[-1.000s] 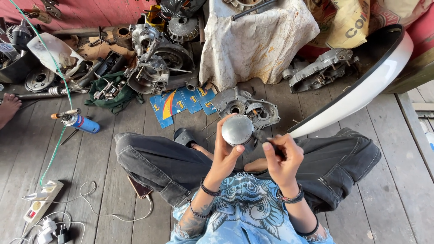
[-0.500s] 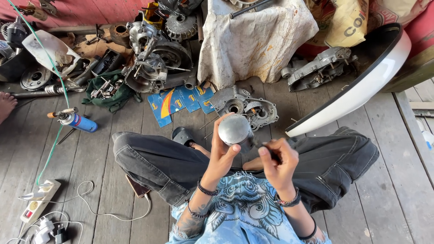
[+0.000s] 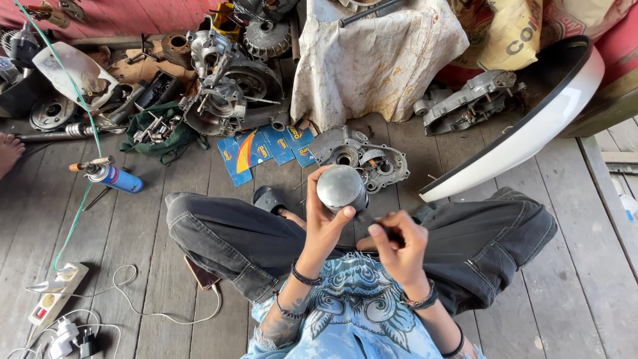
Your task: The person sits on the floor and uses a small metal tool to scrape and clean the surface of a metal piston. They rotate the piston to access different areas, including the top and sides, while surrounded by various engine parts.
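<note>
I sit cross-legged on a wooden plank floor. My left hand [image 3: 325, 223] grips a round silver metal piston [image 3: 341, 187], its flat shiny crown turned up toward me, held above my lap. My right hand [image 3: 397, 242] is closed around a small dark tool whose tip [image 3: 363, 216] touches the piston's side just below the crown. Both wrists wear dark bracelets. Just beyond the piston, a grey engine case half [image 3: 369, 159] lies on the floor.
Engine parts [image 3: 229, 86], a stained white cloth [image 3: 379, 56], blue packets [image 3: 262, 149] and a white curved body panel [image 3: 531, 129] lie ahead. A blue gas torch [image 3: 113, 176] and a power strip [image 3: 56, 292] with cables lie left. A phone [image 3: 199, 272] rests by my left knee. Another person's bare foot [image 3: 8, 151] shows at far left.
The piston and both hands have shifted slightly; my right hand has moved closer, so the tool tip now meets the piston's side.
</note>
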